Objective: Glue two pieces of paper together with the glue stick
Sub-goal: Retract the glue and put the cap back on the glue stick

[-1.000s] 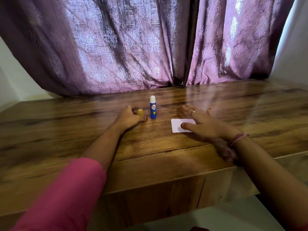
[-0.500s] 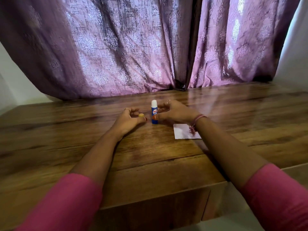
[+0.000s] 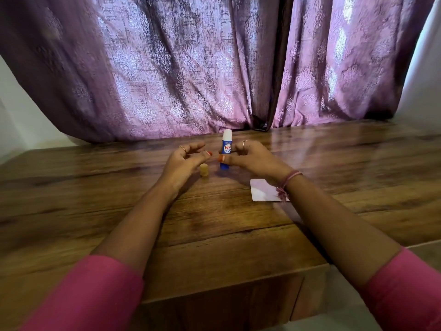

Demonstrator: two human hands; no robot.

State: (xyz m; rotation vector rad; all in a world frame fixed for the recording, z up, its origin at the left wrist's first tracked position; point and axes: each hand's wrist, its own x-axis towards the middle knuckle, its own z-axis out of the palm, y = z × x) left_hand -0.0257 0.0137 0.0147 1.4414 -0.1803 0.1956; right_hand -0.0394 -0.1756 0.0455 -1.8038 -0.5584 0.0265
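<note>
Since the earlier frame, the left hand [image 3: 185, 161] is lifting off the yellow cap [image 3: 204, 170], fingers loose and empty. The right hand [image 3: 248, 156] is gripping the upright glue stick [image 3: 225, 149] on the table [image 3: 214, 235], likely steadying it for recapping. White paper [image 3: 262, 193] is lying near the right wrist.

Right hand [image 3: 253, 158] is gripping upright glue stick [image 3: 225, 149] on table [image 3: 214, 230]; left hand [image 3: 183, 163] is hovering over cap [image 3: 204, 170]; paper [image 3: 265, 193] is lying beside the right wrist.

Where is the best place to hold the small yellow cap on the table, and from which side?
Pinch the yellow cap across its round sides, from above. It stands upright and alone on the table, beside the glue stick; the left hand is nearest.
</note>
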